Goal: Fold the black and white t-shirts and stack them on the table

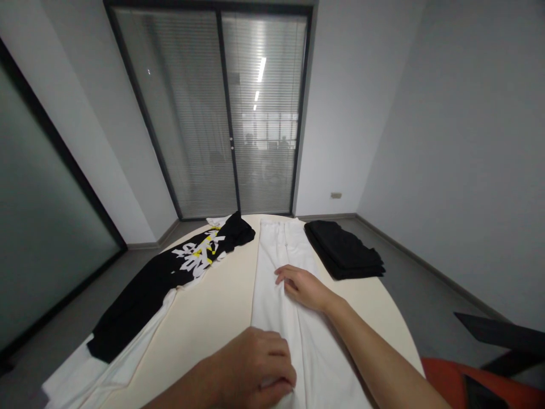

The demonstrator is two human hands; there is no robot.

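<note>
A pair of white trousers (309, 335) lies lengthwise down the middle of the table, folded narrow, with its waistband at the far end. My left hand (266, 366) is closed at the near left edge of the trousers, the fingers curled around the cloth. Farther up, my right hand (302, 287) rests over the trousers with its fingers loosely bent and apart, the tips touching the fabric. The near end of the trousers is cut off by the frame.
Left on the round cream table (217, 304) lies a black T-shirt (145, 295) with white and yellow lettering, over white clothing (128, 369). A stack of folded black clothes (343, 250) sits at the far right. A red chair (451, 378) stands near the right edge.
</note>
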